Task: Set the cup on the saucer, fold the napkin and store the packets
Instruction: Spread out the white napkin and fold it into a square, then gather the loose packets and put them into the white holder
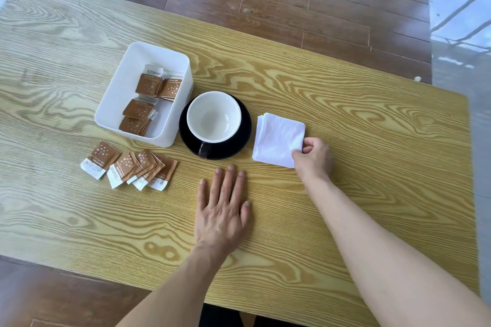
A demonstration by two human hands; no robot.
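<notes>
A cup (214, 117), white inside and black outside, stands on a black saucer (243, 141) at the table's middle, its handle toward me. To its right lies a white napkin (276, 138), folded into a small square. My right hand (314, 158) pinches the napkin's near right corner. My left hand (221, 210) lies flat on the table in front of the saucer, fingers straight. Several brown and white packets (127, 167) lie loose on the table at the left. More packets (148, 98) sit inside a white box (114, 103).
The wooden table (345, 93) ends at the right near the napkin and at the front under my forearms. Brown plank floor shows beyond the far edge. The white box touches the saucer's left side.
</notes>
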